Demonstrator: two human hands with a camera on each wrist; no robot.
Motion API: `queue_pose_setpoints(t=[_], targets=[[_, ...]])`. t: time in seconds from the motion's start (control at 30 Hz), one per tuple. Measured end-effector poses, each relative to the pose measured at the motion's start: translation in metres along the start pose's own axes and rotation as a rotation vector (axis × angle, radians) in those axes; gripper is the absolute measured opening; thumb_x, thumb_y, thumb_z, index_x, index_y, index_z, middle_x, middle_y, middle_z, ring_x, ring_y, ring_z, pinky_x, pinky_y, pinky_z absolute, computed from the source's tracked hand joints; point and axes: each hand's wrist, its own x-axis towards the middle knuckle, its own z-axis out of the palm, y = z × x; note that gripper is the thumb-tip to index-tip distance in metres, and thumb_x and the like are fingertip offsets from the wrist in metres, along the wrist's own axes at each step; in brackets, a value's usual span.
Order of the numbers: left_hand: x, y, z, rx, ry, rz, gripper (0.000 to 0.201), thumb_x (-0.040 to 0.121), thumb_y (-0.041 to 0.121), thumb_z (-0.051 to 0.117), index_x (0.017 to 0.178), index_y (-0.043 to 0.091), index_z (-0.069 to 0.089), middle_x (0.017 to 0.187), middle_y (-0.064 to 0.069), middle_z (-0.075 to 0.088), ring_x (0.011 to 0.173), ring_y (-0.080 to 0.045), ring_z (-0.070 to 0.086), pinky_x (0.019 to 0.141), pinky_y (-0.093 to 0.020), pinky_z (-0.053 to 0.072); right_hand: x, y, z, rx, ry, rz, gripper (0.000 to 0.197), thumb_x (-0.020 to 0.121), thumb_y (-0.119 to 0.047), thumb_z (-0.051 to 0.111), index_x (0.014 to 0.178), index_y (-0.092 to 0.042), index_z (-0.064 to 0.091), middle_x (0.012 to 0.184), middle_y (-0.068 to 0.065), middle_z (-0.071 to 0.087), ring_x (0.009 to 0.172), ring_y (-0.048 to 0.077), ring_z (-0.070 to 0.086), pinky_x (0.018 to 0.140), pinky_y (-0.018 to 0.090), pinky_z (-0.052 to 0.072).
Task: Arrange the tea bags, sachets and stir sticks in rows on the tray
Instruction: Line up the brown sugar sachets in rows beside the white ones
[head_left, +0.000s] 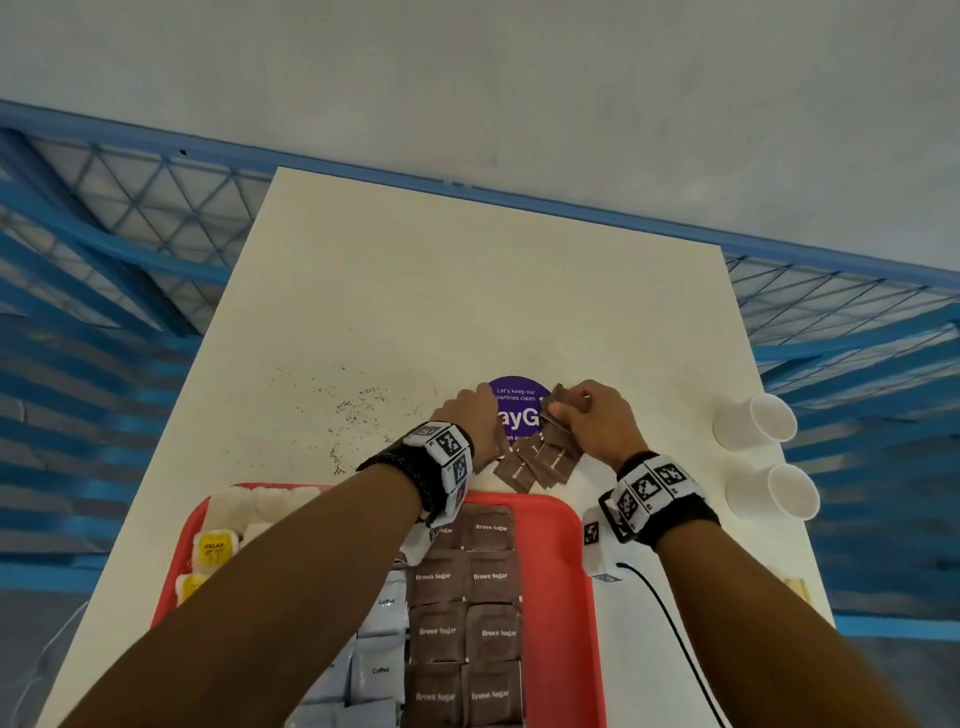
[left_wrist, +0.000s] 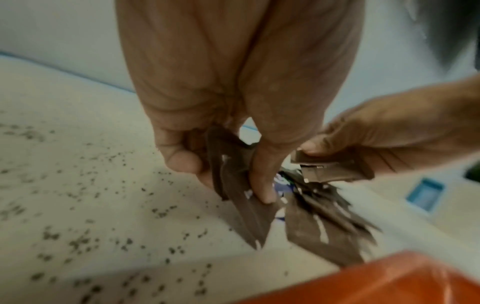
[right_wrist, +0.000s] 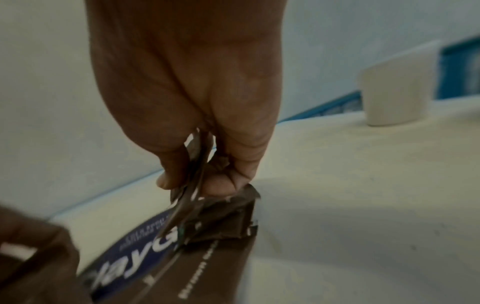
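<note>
A loose heap of brown sugar sachets (head_left: 540, 457) lies on the white table just beyond the red tray (head_left: 550, 525). My left hand (head_left: 470, 415) pinches a few brown sachets (left_wrist: 241, 197) between thumb and fingers at the heap's left side. My right hand (head_left: 587, 415) grips a small stack of brown sachets (right_wrist: 197, 197), lifted a little above the heap (right_wrist: 215, 257). On the tray, brown sugar sachets (head_left: 467, 608) lie in two columns, pale coffee sachets (head_left: 379, 670) to their left, and yellow-tagged tea bags (head_left: 213, 551) at the far left.
A round purple sticker (head_left: 519, 410) lies under the heap. Dark crumbs (head_left: 353, 410) are scattered on the table left of my hands. Two white paper cups (head_left: 758, 421) stand near the right edge. A black cable (head_left: 670, 623) runs beside the tray. Blue railing surrounds the table.
</note>
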Motion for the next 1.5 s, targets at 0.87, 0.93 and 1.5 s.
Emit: queue_pose_setpoints(t=[0.87, 0.93, 1.5], targets=[[-0.073, -0.012, -0.001, -1.839, -0.092, -0.324, 0.018, 0.103, 0.018, 0.048, 0.103, 0.013, 0.065, 0.094, -0.014, 0.074, 0.083, -0.025, 0.071, 0.073, -0.043, 0.059, -0.097, -0.062, 0.075, 0.357, 0.101, -0.036, 0.012, 0.090, -0.012, 0.065, 0.086, -0.017, 0.075, 0.081, -0.008, 0.072, 0.074, 0.001, 0.065, 0.065, 0.006, 0.045], [-0.072, -0.015, -0.001, -1.829, -0.054, -0.370, 0.017, 0.105, 0.018, 0.046, 0.108, 0.011, 0.061, 0.091, -0.015, 0.073, 0.081, -0.026, 0.071, 0.073, -0.044, 0.058, -0.089, -0.058, 0.065, 0.318, 0.029, -0.071, 0.014, 0.089, -0.013, 0.065, 0.085, -0.017, 0.079, 0.081, -0.011, 0.075, 0.075, 0.001, 0.067, 0.070, 0.012, 0.049], [-0.122, -0.064, -0.026, -1.602, -0.207, -0.290, 0.011, 0.101, 0.014, 0.050, 0.092, 0.012, 0.056, 0.069, -0.009, 0.058, 0.055, -0.023, 0.057, 0.051, -0.032, 0.053, 0.015, -0.013, 0.005, -0.110, 0.181, 0.375, 0.042, 0.081, -0.033, 0.077, 0.099, 0.002, 0.061, 0.102, 0.019, 0.064, 0.089, 0.030, 0.065, 0.057, 0.023, 0.047]])
